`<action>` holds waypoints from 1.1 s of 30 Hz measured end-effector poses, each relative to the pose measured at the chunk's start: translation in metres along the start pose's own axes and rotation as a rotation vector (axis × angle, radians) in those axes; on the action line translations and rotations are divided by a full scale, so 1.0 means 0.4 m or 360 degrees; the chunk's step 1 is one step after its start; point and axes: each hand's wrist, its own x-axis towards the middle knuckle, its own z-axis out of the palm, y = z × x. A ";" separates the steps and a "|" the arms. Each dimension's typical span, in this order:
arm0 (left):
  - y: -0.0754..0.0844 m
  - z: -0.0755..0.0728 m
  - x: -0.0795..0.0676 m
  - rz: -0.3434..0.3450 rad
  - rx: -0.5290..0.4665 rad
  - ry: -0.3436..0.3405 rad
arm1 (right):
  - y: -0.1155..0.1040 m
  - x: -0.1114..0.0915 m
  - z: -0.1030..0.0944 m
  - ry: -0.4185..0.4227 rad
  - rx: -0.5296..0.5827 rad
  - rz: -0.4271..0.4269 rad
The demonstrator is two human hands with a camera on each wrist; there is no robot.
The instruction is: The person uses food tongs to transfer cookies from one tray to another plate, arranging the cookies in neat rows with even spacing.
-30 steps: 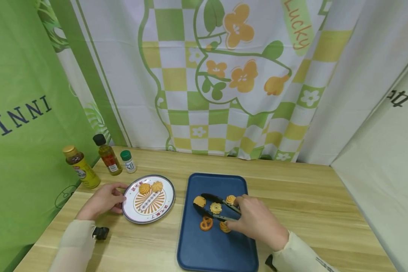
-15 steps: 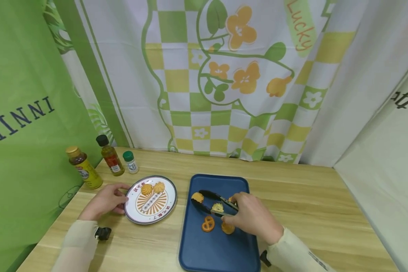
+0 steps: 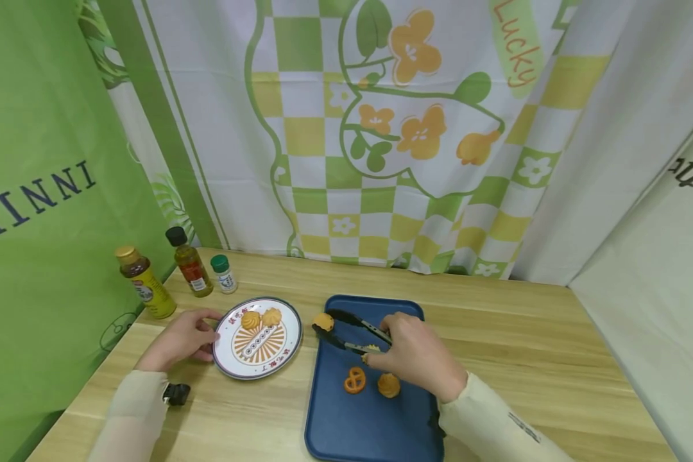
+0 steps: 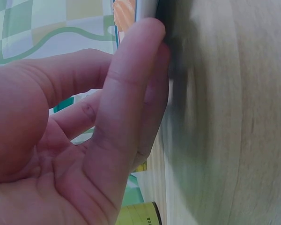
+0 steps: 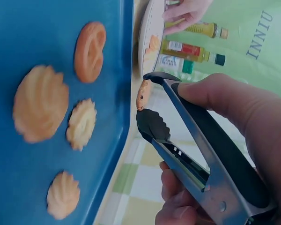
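Note:
My right hand [image 3: 418,353] grips a pair of tongs [image 5: 196,154] with metal arms and black tips. Between the tips is a round golden cookie [image 3: 324,322], over the left edge of the blue tray [image 3: 369,430]. Lying on the tray are a pretzel [image 3: 355,380], a swirled cookie [image 5: 41,104], a ring-shaped cookie [image 5: 81,123] and another swirled cookie [image 5: 63,195]. My left hand [image 3: 180,340] holds the left rim of a patterned white plate [image 3: 225,356], its fingertips at the edge. Two swirled cookies [image 3: 271,316] sit on the upper part of the plate.
Behind the left hand stand a yellow-labelled bottle with a gold cap [image 3: 145,282], a black-capped oil bottle [image 3: 189,262] and a small green-capped shaker [image 3: 224,274]. A patterned curtain [image 3: 346,205] hangs along the table's back edge. Bare wood [image 3: 531,359] lies right of the tray.
The tongs, with the cookie between their tips, have moved left and up from the tray's middle to its left edge. My left hand stays at the plate.

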 end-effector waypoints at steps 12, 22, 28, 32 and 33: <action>-0.007 0.005 -0.004 -0.0007 -0.0005 0.0005 | -0.091 0.042 0.057 -0.0044 0.0027 -0.0215; -0.008 0.001 -0.003 0.0000 0.0002 0.0002 | -0.157 0.076 0.134 -0.0019 0.0011 -0.0345; -0.001 -0.001 0.003 0.0018 0.0011 0.0002 | -0.198 0.102 0.159 0.0012 -0.0018 -0.0412; -0.002 -0.001 0.000 0.0021 0.0010 0.0006 | -0.221 0.120 0.175 -0.0001 -0.0002 -0.0449; -0.002 -0.001 -0.002 0.0021 0.0005 0.0006 | -0.225 0.125 0.180 0.0005 -0.0003 -0.0459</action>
